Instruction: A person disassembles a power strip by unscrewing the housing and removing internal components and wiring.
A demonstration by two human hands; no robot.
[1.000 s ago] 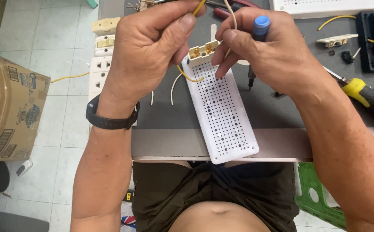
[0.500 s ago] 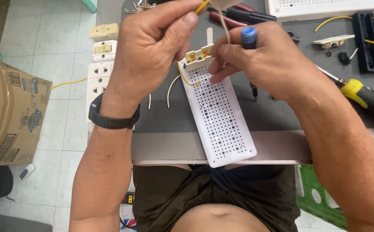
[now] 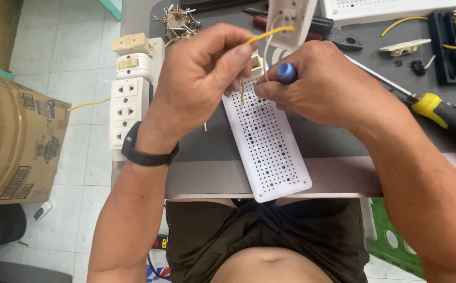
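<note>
Left hand (image 3: pixel 201 84) pinches a yellow wire (image 3: pixel 267 34) above the white perforated board (image 3: pixel 267 141); right hand (image 3: pixel 317 84) is closed around a blue-capped tool (image 3: pixel 286 72) just beside it. Board lies on the grey table (image 3: pixel 332 141), near end overhanging the edge; yellow-handled screwdriver (image 3: pixel 442 112) off to the right

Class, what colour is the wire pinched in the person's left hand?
Yellow: the wire in the left hand, clearest in the head view.
</note>
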